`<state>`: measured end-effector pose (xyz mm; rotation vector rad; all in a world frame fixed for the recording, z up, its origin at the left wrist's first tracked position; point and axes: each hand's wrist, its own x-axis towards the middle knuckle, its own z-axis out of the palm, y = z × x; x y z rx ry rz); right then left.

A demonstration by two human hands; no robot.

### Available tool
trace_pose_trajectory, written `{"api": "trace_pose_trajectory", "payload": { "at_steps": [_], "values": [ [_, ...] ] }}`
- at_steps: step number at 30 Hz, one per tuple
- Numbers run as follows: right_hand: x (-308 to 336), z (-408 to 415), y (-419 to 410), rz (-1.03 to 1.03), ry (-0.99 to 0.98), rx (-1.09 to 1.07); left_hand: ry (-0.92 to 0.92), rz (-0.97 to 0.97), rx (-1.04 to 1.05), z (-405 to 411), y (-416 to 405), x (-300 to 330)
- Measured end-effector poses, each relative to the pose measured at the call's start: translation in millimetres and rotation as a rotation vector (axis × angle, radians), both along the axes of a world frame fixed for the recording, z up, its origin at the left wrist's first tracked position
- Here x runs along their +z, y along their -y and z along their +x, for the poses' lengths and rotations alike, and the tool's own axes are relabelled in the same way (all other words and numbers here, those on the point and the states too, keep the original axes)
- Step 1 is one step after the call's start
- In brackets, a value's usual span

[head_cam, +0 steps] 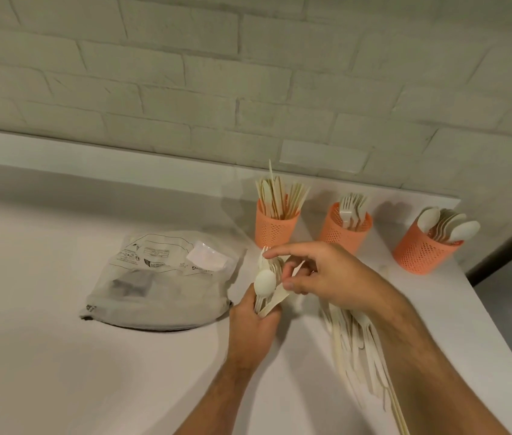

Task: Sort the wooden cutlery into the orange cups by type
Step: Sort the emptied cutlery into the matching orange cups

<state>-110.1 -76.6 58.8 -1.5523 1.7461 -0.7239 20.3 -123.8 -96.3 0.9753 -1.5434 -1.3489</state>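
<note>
Wooden cutlery bundle (pixel 269 293): clenched in left hand (pixel 253 328); right hand (pixel 320 277) pinching one piece free. Next: identify type, matching cup.

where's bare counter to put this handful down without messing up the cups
Free: the wide counter left of the left hand and in front of the grey bag; also behind the bag toward the wall. Crowded: the loose cutlery pile under the right arm, and the three orange cups along the back.
</note>
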Motion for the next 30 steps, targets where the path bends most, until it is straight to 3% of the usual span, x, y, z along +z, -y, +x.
{"api": "trace_pose_trajectory", "payload": {
  "at_steps": [6, 9, 17, 24, 30],
  "values": [
    [9, 9, 17, -0.026, -0.354, 0.133, 0.125, -0.035, -0.032, 0, 0, -3],
    [14, 8, 22, 0.016, -0.415, 0.135, 0.111, -0.029, -0.043, 1, -1, -1],
    [6, 9, 21, -0.091, -0.328, -0.042, 0.058, 0.037, -0.009, 3, 1, 5],
    [-7, 13, 6, -0.206, -0.124, -0.172, 0.077, 0.071, -0.003, 4, 1, 10],
    [-23, 35, -4, -0.134, -0.130, -0.166, 0.020, 0.079, -0.011, 6, -2, 14]
  ]
}}
